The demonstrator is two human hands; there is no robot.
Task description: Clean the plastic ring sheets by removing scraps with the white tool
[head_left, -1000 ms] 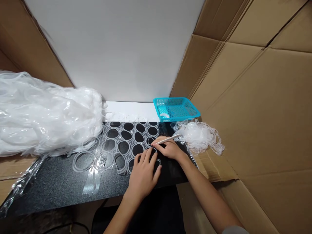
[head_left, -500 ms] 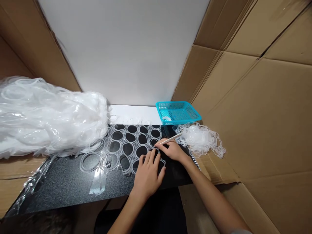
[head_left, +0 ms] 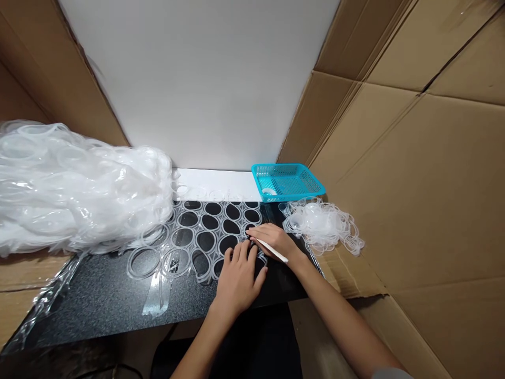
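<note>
A clear plastic sheet (head_left: 194,236) with rows of rings lies on the black speckled tabletop (head_left: 106,295). My left hand (head_left: 240,276) rests flat on the sheet's near right part, fingers spread. Close to its fingertips, my right hand (head_left: 276,239) holds a slim white pen-like tool (head_left: 273,250). The tool slants back over the right hand toward the wrist. Its working tip is too small to make out, near a ring at the sheet's right side. The right fingers partly cover that ring.
A large heap of clear rings (head_left: 87,195) fills the left side. On the right lies a smaller pile of thin clear rings (head_left: 321,223). Behind it stands a turquoise basket (head_left: 290,199) with a whitish piece inside. Cardboard walls (head_left: 414,184) and a white panel (head_left: 205,89) enclose the table.
The pen-like tool has swung from pointing up and right to lying down and right across my right hand. My left hand has barely moved.
</note>
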